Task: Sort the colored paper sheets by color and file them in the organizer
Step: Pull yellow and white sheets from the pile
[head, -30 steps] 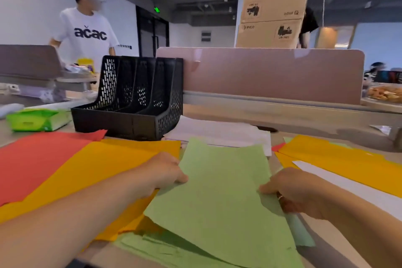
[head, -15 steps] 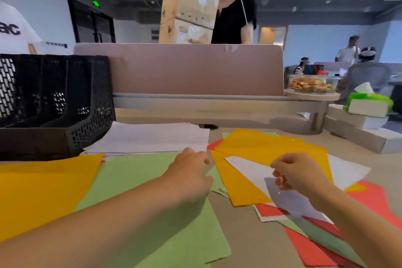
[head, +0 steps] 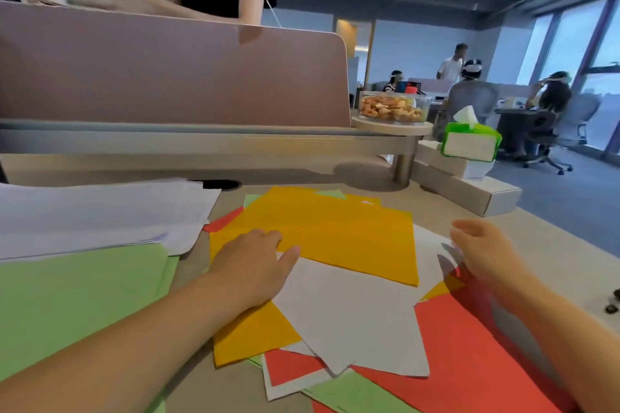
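Colored paper sheets lay in a loose, mixed pile on the desk [head: 536, 238]: a yellow sheet [head: 335, 238] on top, a white sheet [head: 352, 318] under it, red sheets [head: 469, 355] at the bottom right. The left hand [head: 251, 265] rested flat on the yellow and white sheets, fingers spread and gripping nothing. The right hand [head: 483, 251] hovered open just above the pile's right edge, holding nothing. A green stack [head: 77, 298] and a white stack [head: 100, 211] lay to the left. Behind stood a pink divider [head: 167, 74], a snack bowl [head: 392, 107] and a tissue pack [head: 469, 141]; the organizer was out of view.
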